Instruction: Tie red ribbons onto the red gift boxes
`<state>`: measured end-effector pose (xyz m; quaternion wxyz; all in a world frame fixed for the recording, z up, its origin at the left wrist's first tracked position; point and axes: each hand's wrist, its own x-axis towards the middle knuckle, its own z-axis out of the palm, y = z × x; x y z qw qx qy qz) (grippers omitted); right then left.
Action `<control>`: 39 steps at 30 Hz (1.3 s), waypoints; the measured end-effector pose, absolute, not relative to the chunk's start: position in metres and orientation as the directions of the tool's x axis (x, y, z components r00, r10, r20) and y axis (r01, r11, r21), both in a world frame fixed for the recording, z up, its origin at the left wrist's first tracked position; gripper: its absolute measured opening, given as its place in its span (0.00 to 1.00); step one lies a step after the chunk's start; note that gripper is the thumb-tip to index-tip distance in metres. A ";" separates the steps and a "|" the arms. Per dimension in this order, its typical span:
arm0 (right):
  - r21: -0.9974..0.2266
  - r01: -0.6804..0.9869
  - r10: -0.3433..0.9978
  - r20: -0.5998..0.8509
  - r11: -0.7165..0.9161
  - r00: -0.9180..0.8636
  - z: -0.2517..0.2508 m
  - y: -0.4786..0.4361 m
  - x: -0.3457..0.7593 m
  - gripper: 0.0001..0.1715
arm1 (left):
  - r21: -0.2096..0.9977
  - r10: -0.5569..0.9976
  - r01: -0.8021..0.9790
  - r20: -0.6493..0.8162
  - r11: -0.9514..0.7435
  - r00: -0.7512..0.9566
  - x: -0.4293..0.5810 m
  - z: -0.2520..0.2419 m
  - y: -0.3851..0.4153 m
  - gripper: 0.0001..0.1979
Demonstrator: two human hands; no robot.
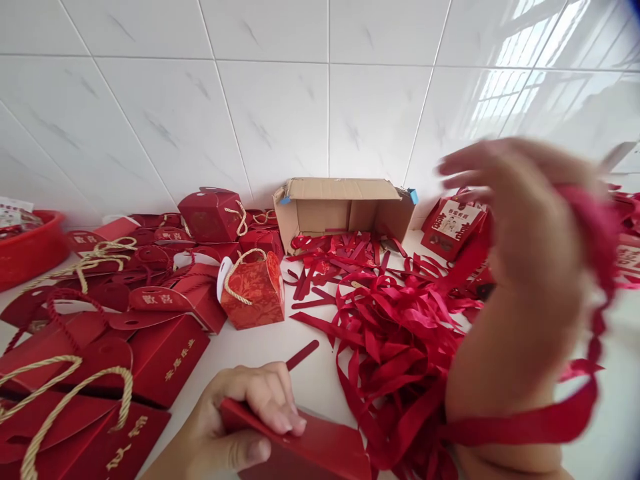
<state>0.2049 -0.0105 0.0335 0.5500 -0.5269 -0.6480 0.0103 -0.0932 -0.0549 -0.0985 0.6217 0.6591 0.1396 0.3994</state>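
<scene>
At the bottom centre, my left hand (250,407) is closed on the upper edge of a red cardboard box (320,447), its thumb on the near side and fingers over the top. My right hand (520,173) is raised at the right and smeared by motion, with some fingers pointing left. A length of red ribbon (565,423) runs across the right forearm and up beside that hand; whether the fingers grip it is unclear. Below and left of that arm lies a tangled heap of red ribbons (390,340) on the white tabletop.
Red gift boxes with rope handles (170,360) crowd the left, near a red basin (33,250). A patterned box (255,290) stands mid-table. An open carton (345,190) spills red strips against the tiled wall (280,113). Another labelled box (453,223) stands at right.
</scene>
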 end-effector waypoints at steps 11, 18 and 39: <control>-0.394 0.919 0.985 -0.153 0.013 -0.079 -0.102 0.148 0.153 0.66 | 0.918 0.697 -0.342 0.378 -0.200 0.609 -0.090 -0.097 -0.054 0.07; -0.387 0.922 0.994 -0.096 0.018 -0.060 -0.131 0.159 0.162 0.54 | 0.920 0.713 -0.340 0.372 -0.196 0.594 -0.089 -0.097 -0.055 0.07; -0.722 0.689 0.902 0.335 0.062 0.271 -0.088 0.155 0.186 0.17 | 0.924 0.713 -0.329 0.365 -0.196 0.598 -0.089 -0.097 -0.056 0.07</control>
